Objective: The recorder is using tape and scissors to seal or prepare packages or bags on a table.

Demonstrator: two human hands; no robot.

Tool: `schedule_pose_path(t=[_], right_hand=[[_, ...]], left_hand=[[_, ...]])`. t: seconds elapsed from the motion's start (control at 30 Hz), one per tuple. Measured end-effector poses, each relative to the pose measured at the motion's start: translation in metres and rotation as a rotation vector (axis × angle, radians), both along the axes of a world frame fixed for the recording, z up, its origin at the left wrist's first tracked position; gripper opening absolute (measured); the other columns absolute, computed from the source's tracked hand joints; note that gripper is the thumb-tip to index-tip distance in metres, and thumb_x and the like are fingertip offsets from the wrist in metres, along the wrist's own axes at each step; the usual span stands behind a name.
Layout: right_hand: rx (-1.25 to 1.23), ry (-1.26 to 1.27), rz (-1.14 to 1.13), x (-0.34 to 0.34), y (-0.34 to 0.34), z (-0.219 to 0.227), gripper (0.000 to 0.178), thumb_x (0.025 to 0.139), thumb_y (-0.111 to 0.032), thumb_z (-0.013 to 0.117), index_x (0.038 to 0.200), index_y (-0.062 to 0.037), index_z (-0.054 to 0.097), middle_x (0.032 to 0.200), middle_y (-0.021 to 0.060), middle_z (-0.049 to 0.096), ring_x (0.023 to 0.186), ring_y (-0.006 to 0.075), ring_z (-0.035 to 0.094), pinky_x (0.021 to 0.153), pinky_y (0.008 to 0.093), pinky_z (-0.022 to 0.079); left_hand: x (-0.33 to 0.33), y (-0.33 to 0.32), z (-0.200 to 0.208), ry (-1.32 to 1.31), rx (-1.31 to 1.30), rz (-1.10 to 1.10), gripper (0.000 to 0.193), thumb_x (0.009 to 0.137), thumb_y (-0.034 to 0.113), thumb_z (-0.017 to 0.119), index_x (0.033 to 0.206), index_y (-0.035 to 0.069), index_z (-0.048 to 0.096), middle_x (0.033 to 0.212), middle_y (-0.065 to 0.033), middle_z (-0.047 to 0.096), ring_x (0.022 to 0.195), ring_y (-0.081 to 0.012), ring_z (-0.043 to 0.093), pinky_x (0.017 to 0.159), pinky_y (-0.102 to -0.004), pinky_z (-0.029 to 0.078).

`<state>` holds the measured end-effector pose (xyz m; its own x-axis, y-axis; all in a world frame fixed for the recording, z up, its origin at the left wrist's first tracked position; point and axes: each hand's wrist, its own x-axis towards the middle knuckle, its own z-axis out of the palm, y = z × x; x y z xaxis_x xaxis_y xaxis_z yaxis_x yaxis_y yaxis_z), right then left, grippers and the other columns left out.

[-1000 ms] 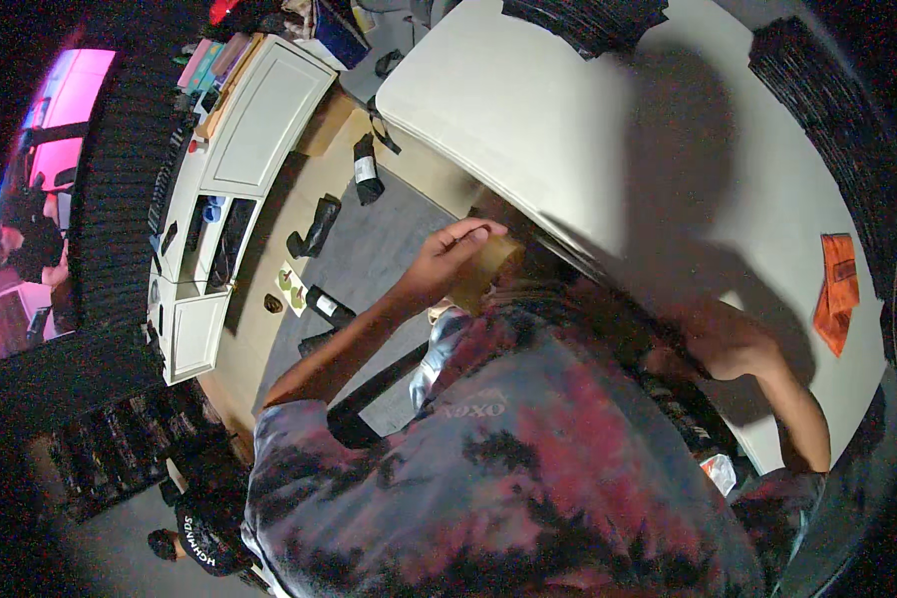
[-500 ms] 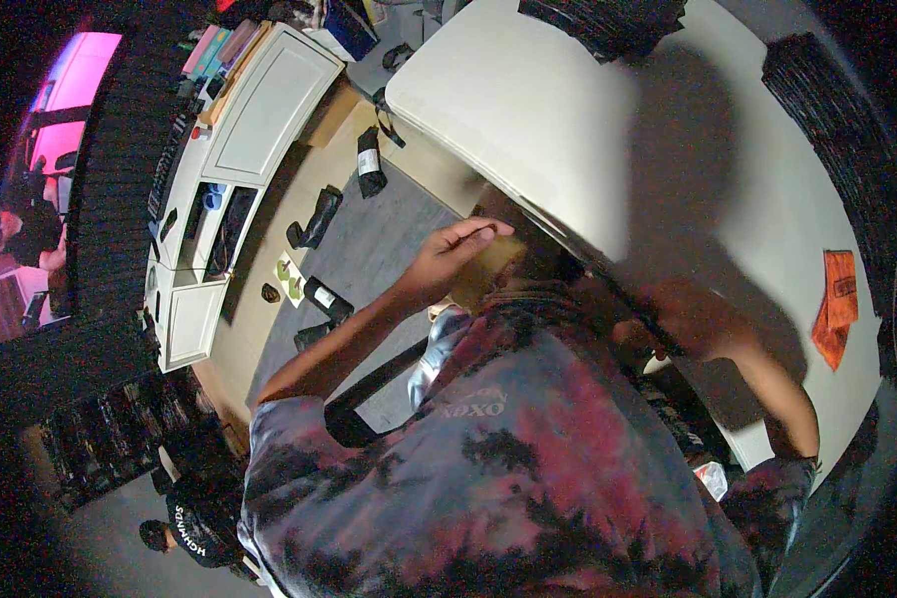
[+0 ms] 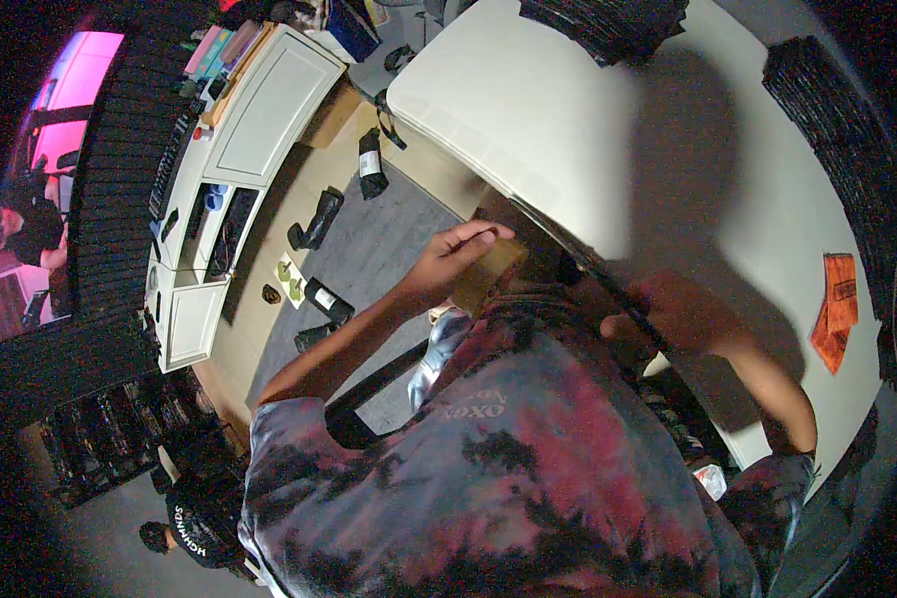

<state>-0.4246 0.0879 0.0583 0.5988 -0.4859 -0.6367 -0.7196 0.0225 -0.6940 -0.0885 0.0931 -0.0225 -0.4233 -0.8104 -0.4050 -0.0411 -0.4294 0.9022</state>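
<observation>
My left hand (image 3: pixel 453 261) is in front of my waist, its fingers and thumb pressed together. Just below the fingertips shows a tan, flat-sided thing (image 3: pixel 490 271); shade hides its kind and whether the fingers grip it. My right hand (image 3: pixel 673 314) is at the near edge of the white table (image 3: pixel 528 110), in deep shadow, fingers curled. A thin black strip-like edge (image 3: pixel 583 249) slants from near my left hand to my right hand, along the table's rim. My right fingers close about its lower end, though what they hold is too dark to make out.
Stacks of black flat packages (image 3: pixel 603 25) lie at the table's far side and right rim (image 3: pixel 832 120). An orange packet (image 3: pixel 835 304) rests at the right. Black wrapped bundles (image 3: pixel 371 164) are on the floor, left, before a white cabinet (image 3: pixel 269 105). A person (image 3: pixel 204 518) is at lower left.
My right thumb has shifted slightly left along the black edge, and that edge shows more plainly. My left hand has barely moved; more of the tan thing shows beneath it.
</observation>
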Motion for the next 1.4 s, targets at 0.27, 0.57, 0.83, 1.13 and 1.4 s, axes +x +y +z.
schedule_pose_path(t=[0.27, 0.57, 0.83, 1.13, 1.4], right_hand=[[-0.053, -0.020, 0.071, 0.002, -0.002, -0.007, 0.077, 0.082, -0.077, 0.056, 0.098, -0.0041, 0.074, 0.083, 0.0181, 0.072, 0.082, 0.0341, 0.072, 0.075, 0.0468, 0.053], [-0.010, -0.028, 0.000, 0.005, -0.002, -0.001, 0.068, 0.083, -0.065, 0.066, 0.097, 0.0006, 0.073, 0.076, 0.0150, 0.071, 0.074, 0.0196, 0.069, 0.070, 0.0389, 0.051], [-0.078, 0.015, 0.017, 0.004, -0.004, 0.001, 0.065, 0.082, -0.062, 0.069, 0.096, 0.0011, 0.073, 0.074, 0.0149, 0.070, 0.071, 0.0181, 0.066, 0.069, 0.0394, 0.051], [-0.166, -0.042, 0.067, -0.008, 0.005, 0.001, 0.065, 0.079, -0.064, 0.070, 0.096, -0.0011, 0.072, 0.076, 0.0170, 0.070, 0.070, 0.0252, 0.068, 0.066, 0.0423, 0.049], [-0.642, 0.215, -0.219, -0.023, 0.023, 0.035, 0.045, 0.072, -0.040, 0.085, 0.101, -0.0069, 0.073, 0.070, 0.0150, 0.065, 0.065, 0.0293, 0.065, 0.063, 0.0433, 0.047]], left_hand=[[0.000, 0.000, 0.001, -0.043, -0.078, -0.006, 0.029, 0.106, 0.024, 0.051, 0.123, 0.006, 0.065, 0.114, -0.0032, 0.065, 0.107, -0.0109, 0.059, 0.096, -0.0274, 0.046], [0.000, 0.001, -0.003, -0.040, -0.039, -0.015, 0.029, 0.106, 0.024, 0.050, 0.123, 0.006, 0.066, 0.115, -0.0025, 0.065, 0.107, -0.0104, 0.057, 0.097, -0.0269, 0.044], [0.001, -0.001, -0.005, -0.018, -0.042, -0.008, 0.028, 0.106, 0.023, 0.050, 0.123, 0.006, 0.065, 0.114, -0.0022, 0.065, 0.108, -0.0104, 0.057, 0.097, -0.0272, 0.045], [0.003, 0.009, -0.004, -0.096, -0.143, -0.037, 0.031, 0.105, 0.025, 0.052, 0.123, 0.003, 0.064, 0.114, -0.0049, 0.067, 0.107, -0.0123, 0.060, 0.096, -0.0289, 0.048], [-0.001, 0.006, -0.007, -0.078, -0.134, -0.113, 0.036, 0.105, 0.031, 0.053, 0.122, 0.002, 0.065, 0.114, -0.0080, 0.067, 0.104, -0.0148, 0.062, 0.092, -0.0299, 0.050]])
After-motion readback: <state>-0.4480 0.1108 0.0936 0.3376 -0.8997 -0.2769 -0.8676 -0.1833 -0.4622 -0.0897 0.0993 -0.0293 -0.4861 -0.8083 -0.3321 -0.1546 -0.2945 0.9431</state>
